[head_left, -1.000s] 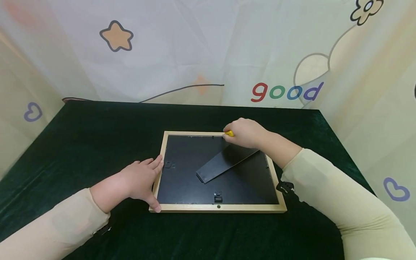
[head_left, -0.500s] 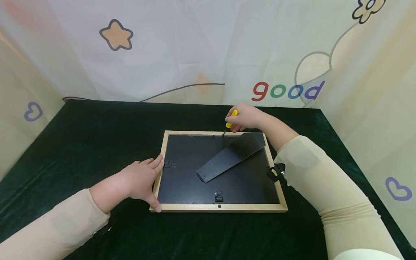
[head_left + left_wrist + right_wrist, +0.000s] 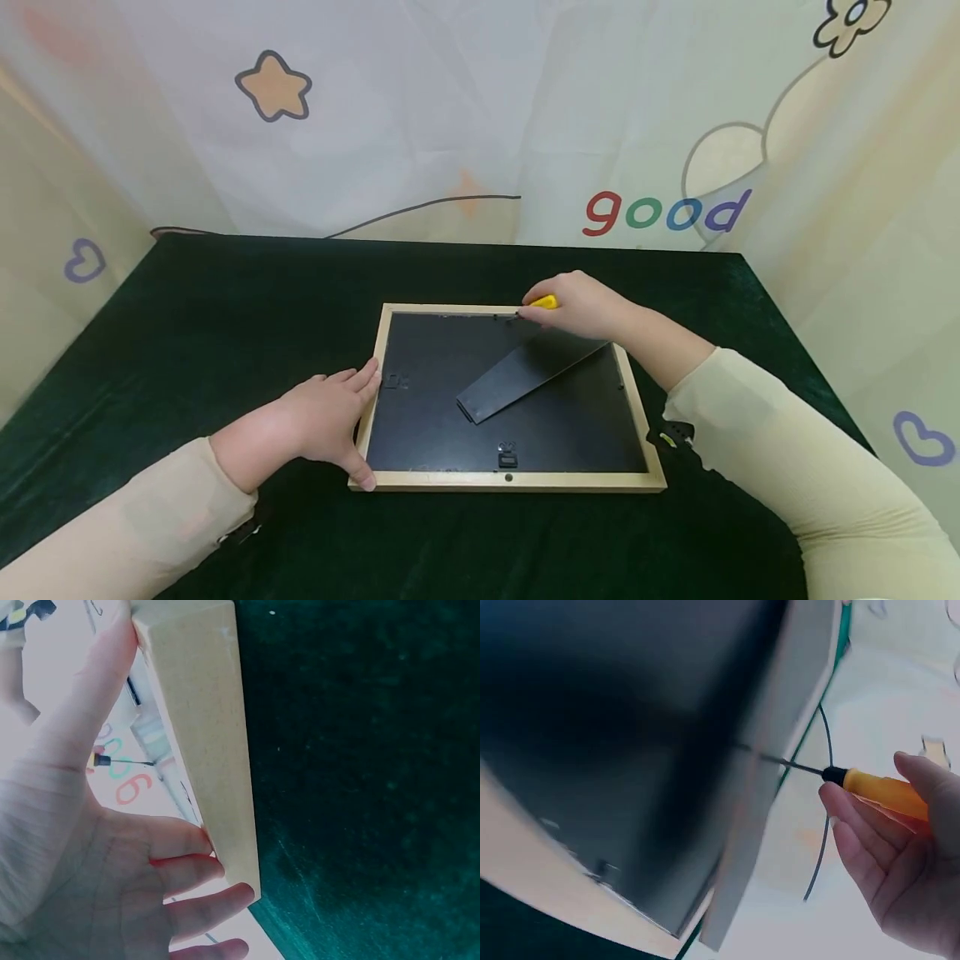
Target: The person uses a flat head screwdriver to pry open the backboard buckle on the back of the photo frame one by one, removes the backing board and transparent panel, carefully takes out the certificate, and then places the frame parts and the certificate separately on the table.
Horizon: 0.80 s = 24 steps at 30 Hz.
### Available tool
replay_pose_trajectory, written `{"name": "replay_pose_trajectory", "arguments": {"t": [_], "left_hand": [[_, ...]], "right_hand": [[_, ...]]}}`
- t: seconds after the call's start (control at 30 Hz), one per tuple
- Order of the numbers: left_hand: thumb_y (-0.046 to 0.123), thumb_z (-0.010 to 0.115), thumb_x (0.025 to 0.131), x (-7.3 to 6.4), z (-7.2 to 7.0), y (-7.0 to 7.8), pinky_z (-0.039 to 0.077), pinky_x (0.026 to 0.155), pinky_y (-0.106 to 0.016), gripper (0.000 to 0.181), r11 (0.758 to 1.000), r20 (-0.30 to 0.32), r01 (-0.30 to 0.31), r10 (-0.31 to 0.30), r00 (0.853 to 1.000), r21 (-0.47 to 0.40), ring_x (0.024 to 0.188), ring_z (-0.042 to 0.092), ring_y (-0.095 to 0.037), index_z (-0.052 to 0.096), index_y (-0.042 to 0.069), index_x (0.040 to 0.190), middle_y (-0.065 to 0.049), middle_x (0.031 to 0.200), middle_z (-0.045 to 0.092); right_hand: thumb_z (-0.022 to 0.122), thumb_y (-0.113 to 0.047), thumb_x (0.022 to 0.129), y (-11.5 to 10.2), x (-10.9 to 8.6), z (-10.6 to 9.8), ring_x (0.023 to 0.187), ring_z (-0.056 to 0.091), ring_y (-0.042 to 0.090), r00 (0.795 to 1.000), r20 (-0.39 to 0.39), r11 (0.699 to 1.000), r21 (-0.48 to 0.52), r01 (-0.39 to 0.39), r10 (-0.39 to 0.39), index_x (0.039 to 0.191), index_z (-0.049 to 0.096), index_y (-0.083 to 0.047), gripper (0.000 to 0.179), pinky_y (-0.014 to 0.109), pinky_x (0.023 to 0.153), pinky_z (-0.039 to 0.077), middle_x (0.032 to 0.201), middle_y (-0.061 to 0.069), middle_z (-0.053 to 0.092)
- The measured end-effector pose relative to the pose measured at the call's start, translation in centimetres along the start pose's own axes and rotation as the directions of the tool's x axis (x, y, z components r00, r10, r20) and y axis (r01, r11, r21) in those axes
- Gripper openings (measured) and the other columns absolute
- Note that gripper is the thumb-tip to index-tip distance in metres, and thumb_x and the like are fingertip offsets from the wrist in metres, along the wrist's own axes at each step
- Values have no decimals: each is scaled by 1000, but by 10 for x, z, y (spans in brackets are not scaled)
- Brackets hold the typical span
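Note:
A picture frame (image 3: 450,481) with a light wooden rim lies back side up. Its black backing board (image 3: 431,392) carries a black stand leg (image 3: 510,379) set at a slant. My left hand (image 3: 322,421) rests against the left rim, fingers fairly straight, thumb at the near left corner. At the far rim my right hand (image 3: 581,304) grips a screwdriver by its yellow handle (image 3: 889,793). The thin shaft (image 3: 806,767) points left, low over the far edge in the head view. Its tip is hard to make out. The right hand partly covers the leg's far end.
Dark green velvet cloth (image 3: 262,292) covers the table. Behind it hangs a pale printed curtain (image 3: 420,108). Hangers (image 3: 507,458) sit near the board's front and left edges. A small dark tab (image 3: 606,871) shows at the board's edge.
My right hand lifted beyond the far rim with the screwdriver steeply tilted, then came back down lower, the screwdriver now flatter. My left hand has stayed at the left rim.

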<state>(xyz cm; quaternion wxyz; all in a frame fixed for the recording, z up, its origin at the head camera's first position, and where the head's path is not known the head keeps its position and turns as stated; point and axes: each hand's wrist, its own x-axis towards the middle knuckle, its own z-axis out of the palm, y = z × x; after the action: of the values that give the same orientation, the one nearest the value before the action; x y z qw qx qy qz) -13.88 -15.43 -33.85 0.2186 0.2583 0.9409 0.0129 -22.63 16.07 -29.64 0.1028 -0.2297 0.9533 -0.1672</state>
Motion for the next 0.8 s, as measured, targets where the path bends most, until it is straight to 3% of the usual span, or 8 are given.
{"name": "replay_pose_trajectory", "arguments": {"t": [0.2,0.4,0.63,0.8], "left_hand": [[66,78,50,0,0,-1,25,104,-59,129,1000,4,7,-7,1000,2,135,23,-42,25,-1,145,-19,153,14],[66,78,49,0,0,-1,25,103,-60,128,1000,5,2,-2,1000,-17,134,24,-43,26,-2,145,-20,152,15],[66,77,49,0,1,-2,25,103,-59,129,1000,0,-2,2,1000,-23,134,24,-42,25,-1,145,-19,153,15],[67,77,48,-1,-1,-2,25,103,-60,129,1000,-3,0,0,1000,-18,134,24,-43,25,-1,145,-19,152,15]], "right_hand": [[60,-32,91,-11,-19,14,92,63,22,997,7,988,-136,78,-78,124,61,-7,41,37,84,51,112,10,66],[60,-32,92,-15,-22,25,102,61,25,994,49,962,-248,111,-102,129,56,-7,45,38,87,49,120,11,62],[62,-29,90,-17,-17,39,90,64,21,984,42,902,-393,178,-175,130,53,-3,49,32,82,52,110,11,66],[62,-29,90,-19,-16,41,86,64,20,984,23,895,-414,168,-174,130,53,-3,48,32,79,53,107,11,66]]}}
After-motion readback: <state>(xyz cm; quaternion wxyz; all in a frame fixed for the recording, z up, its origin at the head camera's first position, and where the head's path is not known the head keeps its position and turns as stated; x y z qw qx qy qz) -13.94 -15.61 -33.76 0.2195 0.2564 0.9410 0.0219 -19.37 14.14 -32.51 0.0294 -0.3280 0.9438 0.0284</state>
